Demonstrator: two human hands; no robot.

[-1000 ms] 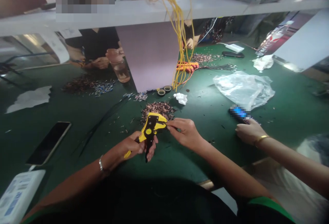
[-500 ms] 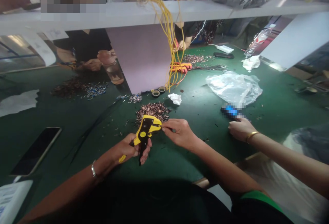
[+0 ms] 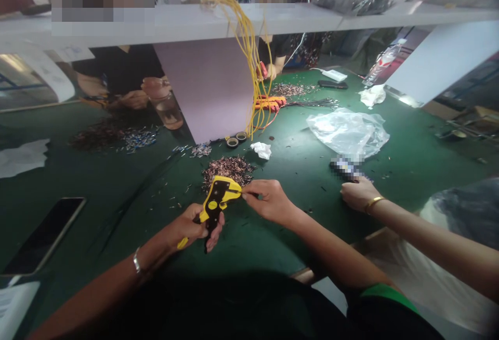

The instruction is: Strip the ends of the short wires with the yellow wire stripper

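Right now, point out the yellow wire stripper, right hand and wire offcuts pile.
yellow wire stripper (image 3: 215, 200), head view, on its body
right hand (image 3: 268, 200), head view, on the back
wire offcuts pile (image 3: 228, 168), head view, on its middle

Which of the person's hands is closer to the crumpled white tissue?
Right. The right hand lies just below the crumpled white tissue, fingertips at the yellow-and-black wire stripper; the left hand, gripping the stripper's handles, lies farther off, down and left.
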